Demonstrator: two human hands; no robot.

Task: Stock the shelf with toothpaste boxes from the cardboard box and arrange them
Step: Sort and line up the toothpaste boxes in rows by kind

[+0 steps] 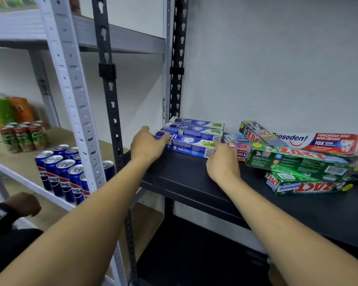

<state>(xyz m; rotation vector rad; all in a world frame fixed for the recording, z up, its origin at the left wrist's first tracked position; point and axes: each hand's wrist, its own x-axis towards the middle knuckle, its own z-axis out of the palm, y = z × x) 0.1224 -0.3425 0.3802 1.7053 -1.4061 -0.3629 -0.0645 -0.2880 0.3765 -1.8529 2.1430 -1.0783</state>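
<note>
Two bare forearms reach up from below toward a stack of blue and white Safi toothpaste boxes [194,139]. Down and to the left of that stack, close to the camera, another person's hand [25,203] shows above a dark sleeve. Beyond it, blue Pepsi cans [62,174] stand in rows on a pale shelf [15,162]. Under the stack runs a black metal shelf [184,178], its front part bare. The left hand [147,146] sits at the stack's left end, thumb up, its fingers [163,140] laid nearly straight across the front of the upper boxes, pressing rather than gripping. The right hand [222,164] meets the stack's right end, its back toward the camera, fingers extended and touching the box ends, nothing grasped. Just right of the stack lie small red and blue cartons [236,147], partly hidden by the right hand. Further right of the stack, two green Zact boxes [298,164] lie askew, one overlapping the other, with a red and white Pepsodent box [329,141] and a grey Zact box [258,133] behind them. Far left of the stack, green Milo cans [23,137] stand on the pale shelf; behind the stack rises a plain white wall [277,69]
</note>
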